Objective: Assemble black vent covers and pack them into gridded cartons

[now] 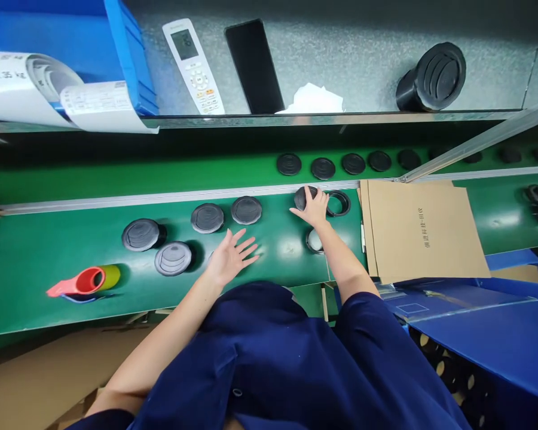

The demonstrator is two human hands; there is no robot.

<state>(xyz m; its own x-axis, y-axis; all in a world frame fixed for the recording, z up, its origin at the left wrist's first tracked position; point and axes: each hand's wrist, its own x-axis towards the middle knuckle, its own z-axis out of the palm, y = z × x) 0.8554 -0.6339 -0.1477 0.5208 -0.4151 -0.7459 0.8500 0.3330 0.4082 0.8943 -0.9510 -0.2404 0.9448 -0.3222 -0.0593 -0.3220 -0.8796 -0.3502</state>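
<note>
My right hand [316, 208] has its thumb and fingers around a black round cap [301, 197] near the back edge of the green bench. Just right of that hand lies an open black ring [346, 204]. A second ring [309, 241] with a pale centre is partly hidden by my right forearm. My left hand [233, 257] hovers palm up with spread fingers, holding nothing. Beyond it are two black caps, a left one [207, 218] and a right one [246, 210]. Farther left stand two black capped cylinders, one behind [140, 235] and one in front [173, 258].
A red and yellow tape dispenser [89, 280] sits at left. Cardboard sheets [424, 233] lie at right, by a slanted metal post [475, 143]. Several black caps [353, 163] line the far strip. An overhead shelf holds a remote [195, 68], phone [255, 67] and black cylinder [430, 77].
</note>
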